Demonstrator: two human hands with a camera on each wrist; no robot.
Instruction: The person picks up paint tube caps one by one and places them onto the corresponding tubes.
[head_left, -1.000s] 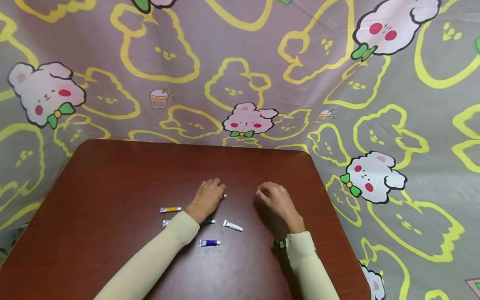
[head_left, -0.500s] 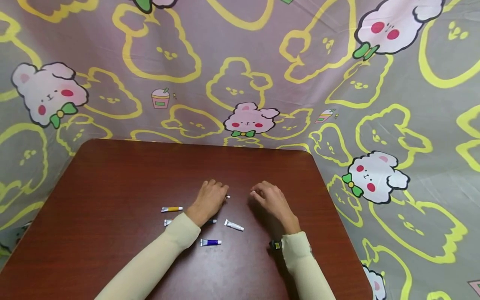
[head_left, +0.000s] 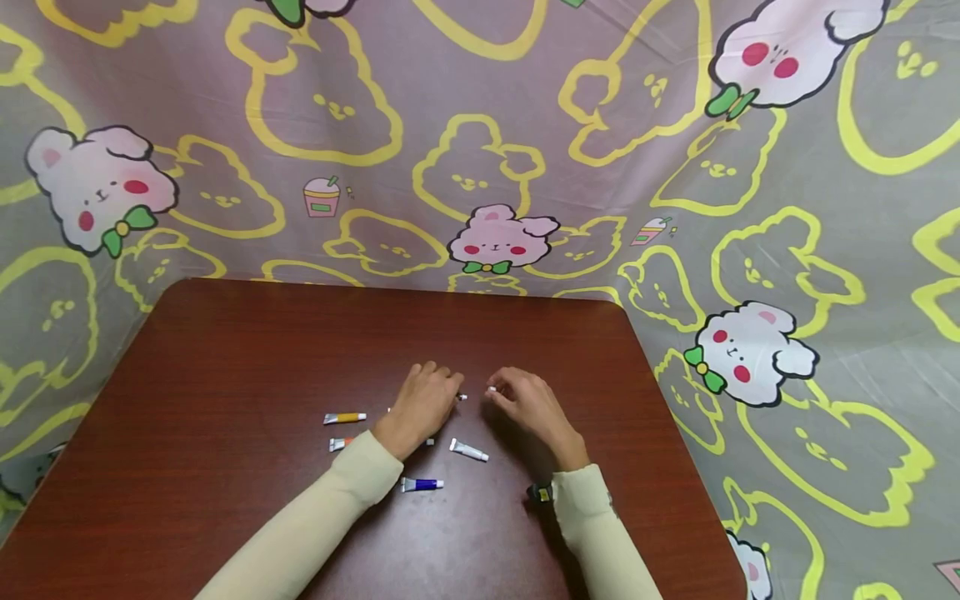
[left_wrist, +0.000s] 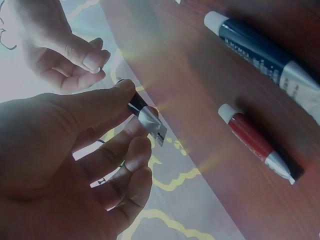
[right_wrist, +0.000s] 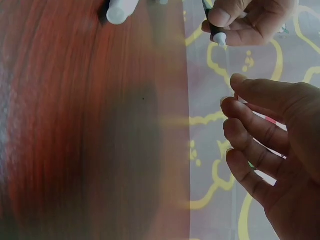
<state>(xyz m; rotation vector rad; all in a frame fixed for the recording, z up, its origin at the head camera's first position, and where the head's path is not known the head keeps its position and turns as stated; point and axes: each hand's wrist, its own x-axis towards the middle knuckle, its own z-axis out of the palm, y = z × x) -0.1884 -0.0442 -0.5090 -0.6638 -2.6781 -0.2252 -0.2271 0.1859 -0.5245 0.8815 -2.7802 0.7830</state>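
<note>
My left hand (head_left: 426, 406) pinches a small dark paint tube (left_wrist: 145, 117) between thumb and forefinger. Its white nozzle end (right_wrist: 219, 38) points toward my right hand (head_left: 531, 410). With thumb and forefinger, that hand pinches a tiny white cap (head_left: 491, 389), mostly hidden by the fingertips. A short gap separates the two hands above the table. Below my left hand, a red paint tube (left_wrist: 252, 139) and a dark blue paint tube (left_wrist: 257, 52) lie on the wood; the arm mostly covers them in the head view.
On the brown table (head_left: 262, 358) lie a yellow paint tube (head_left: 345, 418), a partly covered orange one (head_left: 341, 444), a white one (head_left: 468, 451) and a purple one (head_left: 422, 484). A patterned cloth (head_left: 375, 100) hangs behind the table and along its sides.
My right hand has moved left with the cap, nearer to the left hand. The left hand has shifted slightly right, still holding the dark paint tube.
</note>
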